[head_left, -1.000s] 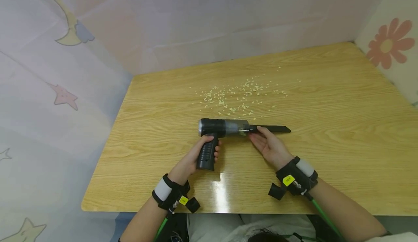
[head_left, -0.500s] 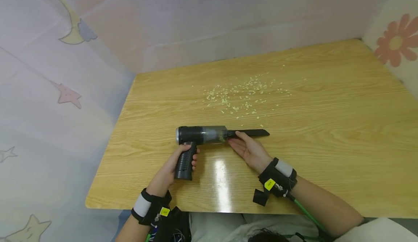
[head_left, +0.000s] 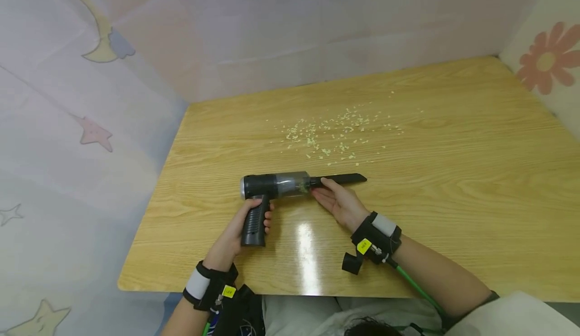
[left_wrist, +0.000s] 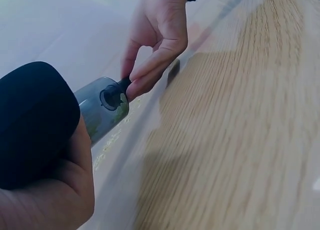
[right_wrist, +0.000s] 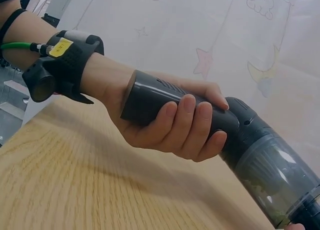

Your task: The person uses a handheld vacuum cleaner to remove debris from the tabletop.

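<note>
A black handheld vacuum cleaner (head_left: 260, 187) with a clear dust cup (head_left: 292, 184) is held above the near half of the table. My left hand (head_left: 237, 225) grips its handle, the fingers wrapped round it, as the right wrist view also shows. At the front, my right hand (head_left: 340, 202) pinches the base of the long black crevice nozzle (head_left: 346, 179) between thumb and fingers. Pale scraps show inside the dust cup (right_wrist: 275, 175) in the right wrist view. Farther back, small pale paper-like scraps (head_left: 326, 134) lie scattered on the tabletop.
The wooden table (head_left: 453, 175) meets a printed wall covering (head_left: 272, 34) at its back. Its near edge runs just in front of the person's lap. Each wrist wears a black strap with a camera and a green cable (head_left: 414, 283).
Both hands and the vacuum cleaner have shifted left and slightly nearer the person, mostly in the first half second. Lately the nozzle tip has risen a little. The scraps on the table look unchanged.
</note>
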